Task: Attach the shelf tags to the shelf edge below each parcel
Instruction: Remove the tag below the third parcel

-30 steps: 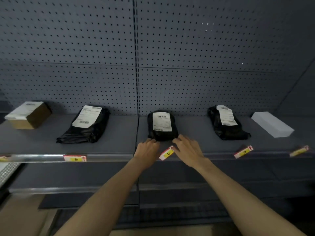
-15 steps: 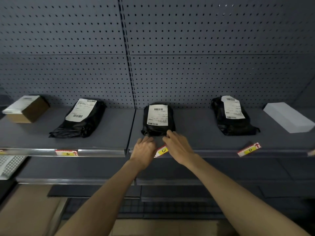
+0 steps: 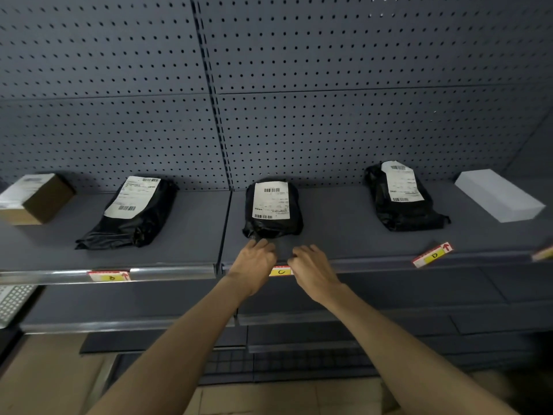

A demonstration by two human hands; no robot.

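Note:
A yellow-and-red shelf tag marked C (image 3: 280, 271) lies level against the shelf edge (image 3: 179, 272), straight below the middle black parcel (image 3: 271, 208). My left hand (image 3: 254, 266) holds its left end and my right hand (image 3: 311, 272) holds its right end, fingers curled over the edge. Tag B (image 3: 109, 276) sits in the edge rail under the left black parcel (image 3: 131, 214). Tag D (image 3: 433, 254) lies loose and slanted on the shelf in front of the right black parcel (image 3: 402, 197).
A brown cardboard box (image 3: 36, 197) stands at the far left and a white box (image 3: 498, 194) at the far right. Another loose tag (image 3: 543, 253) pokes in at the right border. A pegboard wall backs the shelf; a lower shelf (image 3: 119, 324) sits beneath.
Tag C went from slanted on the shelf lip to level against the edge. Both hands closed in on its ends. The view drifted, shifting the shelf leftward.

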